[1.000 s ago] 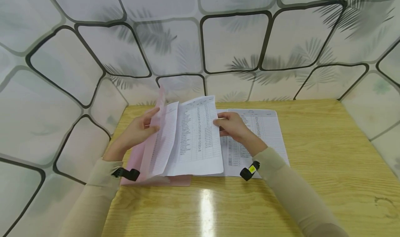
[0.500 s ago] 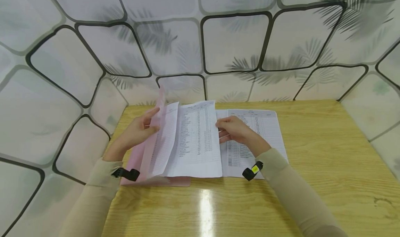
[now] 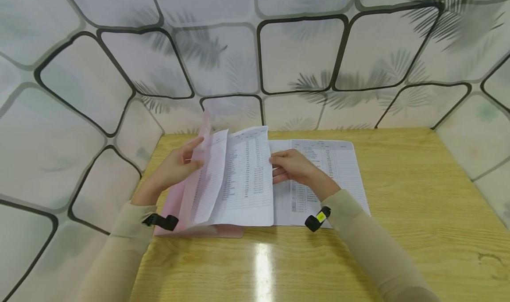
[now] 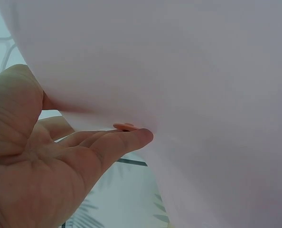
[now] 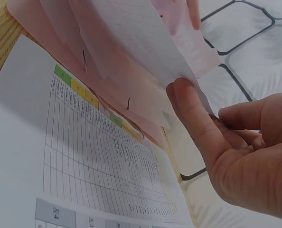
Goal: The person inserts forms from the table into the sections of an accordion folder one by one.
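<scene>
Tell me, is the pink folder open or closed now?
Open. The left hand holds the pink folder cover raised, the right hand lifts a printed sheet, and another sheet lies flat on the table.

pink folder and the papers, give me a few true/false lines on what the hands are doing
1. The left hand holds up the pink folder cover. True.
2. The right hand rests flat on the bare table. False: it pinches the edge of a raised printed sheet.
3. A printed sheet lies flat on the table under the right hand. True.
4. The folder is closed. False: it is open, pages lifted.
</scene>
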{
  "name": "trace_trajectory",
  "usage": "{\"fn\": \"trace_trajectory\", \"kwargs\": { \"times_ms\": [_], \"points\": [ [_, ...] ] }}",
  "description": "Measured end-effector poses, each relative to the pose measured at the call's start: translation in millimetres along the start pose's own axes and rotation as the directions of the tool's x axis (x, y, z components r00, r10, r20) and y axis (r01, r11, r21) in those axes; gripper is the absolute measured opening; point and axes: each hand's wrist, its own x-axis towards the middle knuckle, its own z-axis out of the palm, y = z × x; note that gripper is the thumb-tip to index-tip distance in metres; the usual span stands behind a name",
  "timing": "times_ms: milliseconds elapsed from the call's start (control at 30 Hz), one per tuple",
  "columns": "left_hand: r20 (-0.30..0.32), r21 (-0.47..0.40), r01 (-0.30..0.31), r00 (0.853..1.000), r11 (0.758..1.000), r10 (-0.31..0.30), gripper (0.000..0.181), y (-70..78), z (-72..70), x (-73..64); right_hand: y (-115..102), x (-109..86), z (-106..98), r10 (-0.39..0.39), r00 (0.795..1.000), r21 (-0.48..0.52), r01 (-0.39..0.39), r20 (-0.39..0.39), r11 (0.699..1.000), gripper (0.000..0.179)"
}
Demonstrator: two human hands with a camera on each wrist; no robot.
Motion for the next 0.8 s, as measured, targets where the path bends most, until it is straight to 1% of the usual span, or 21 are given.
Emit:
{"fn": "trace_trajectory", "kwargs": {
  "times_ms": [167,400,533,633,800],
  "points": [
    [-0.001,0.009,-0.001,1.0,1.0,0.001,0.072,0.9,0.1,0.7,-1.6,-0.9,1.8,0.001,1.0,0.005,-0.001,0.002,1.0,0.045],
    [0.0,0.009,-0.003,1.0,1.0,0.003,0.072,-0.3,-0.1,1.2,-1.9,-3.4,1.8,0.013,0.997,-0.003,-0.013,0.074,1.0,0.049],
    [0.0,0.003,-0.008,1.0,1.0,0.008,0.072,-1.1,0.2,1.8,-1.2,-4.0,2.6,0.005,0.994,-0.009,-0.004,0.108,1.0,0.048],
    [0.001,-0.001,-0.009,1.0,1.0,0.009,0.072,-1.1,0.6,2.0,-0.1,-3.2,3.4,-0.002,0.994,-0.013,0.003,0.112,1.0,0.046],
    [0.002,-0.002,-0.011,1.0,1.0,0.011,0.072,-0.6,0.8,2.4,0.5,-2.5,4.6,-0.015,0.995,-0.015,0.016,0.095,1.0,0.046]
  ]
}}
